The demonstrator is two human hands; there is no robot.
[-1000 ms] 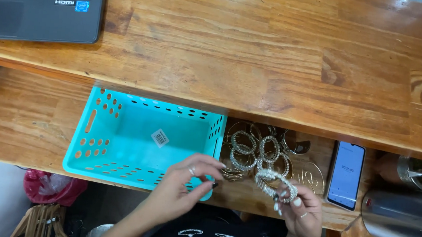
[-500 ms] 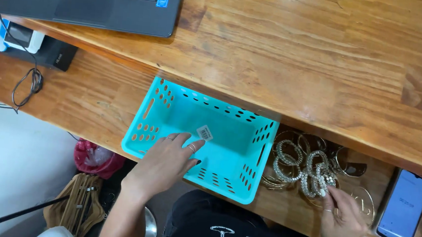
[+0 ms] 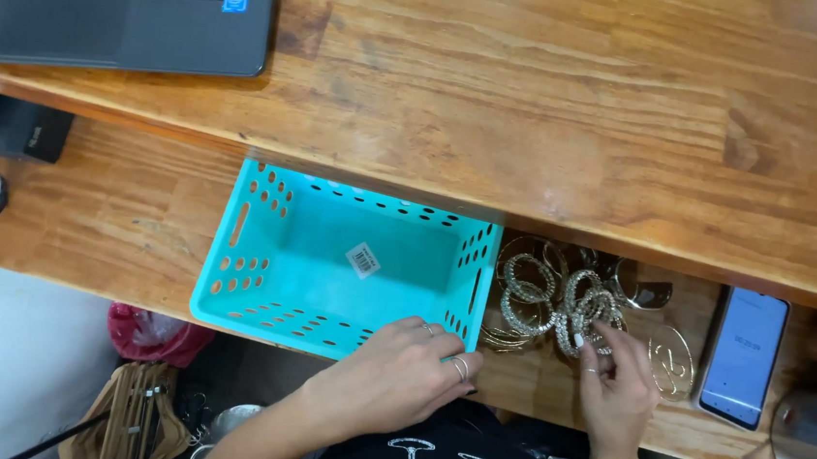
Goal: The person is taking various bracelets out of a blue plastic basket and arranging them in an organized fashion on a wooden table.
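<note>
A turquoise perforated plastic basket (image 3: 261,257) sits on the lower wooden shelf, with only a small label sticker (image 3: 362,260) on its floor. My left hand (image 3: 397,369) rests on the basket's near right corner, fingers curled over the rim. Right of the basket lies a heap of silver and gold bangles (image 3: 544,298). My right hand (image 3: 615,382) reaches into that heap, its fingertips pinching a cluster of silver bangles (image 3: 589,310).
A dark laptop (image 3: 115,2) sits on the upper wooden desk (image 3: 583,107). A smartphone (image 3: 743,355) lies at the shelf's right, next to a metal object (image 3: 814,451). A black box with a cable (image 3: 7,145) is at left. Bags (image 3: 137,412) stand below.
The view has swung back to the right. My left hand moved from inside the basket to its near right corner. My right hand moved up into the bangle heap.
</note>
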